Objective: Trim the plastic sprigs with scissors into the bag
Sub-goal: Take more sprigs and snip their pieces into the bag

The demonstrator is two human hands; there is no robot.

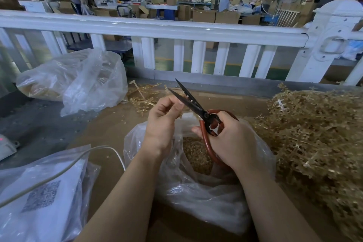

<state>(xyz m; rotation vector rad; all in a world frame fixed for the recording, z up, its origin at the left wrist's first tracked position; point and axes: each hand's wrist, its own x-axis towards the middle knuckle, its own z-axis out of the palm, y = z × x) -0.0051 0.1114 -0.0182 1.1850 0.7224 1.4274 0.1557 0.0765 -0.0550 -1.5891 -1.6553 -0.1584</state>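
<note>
Scissors (193, 104) with red handles sit gripped in the right hand (229, 139), blades parted and pointing up-left. The left hand (164, 122) pinches a small pale sprig piece (188, 98) between the blades. Below both hands lies the open clear bag (206, 198) holding trimmed bits; untrimmed sprigs (314, 139) are heaped to the right.

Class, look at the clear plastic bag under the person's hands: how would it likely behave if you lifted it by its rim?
The bag looks thin and crumpled, so probably floppy. The trimmed bits pooled inside would likely sag to the bottom. Its glossy film may be slippery.
</note>
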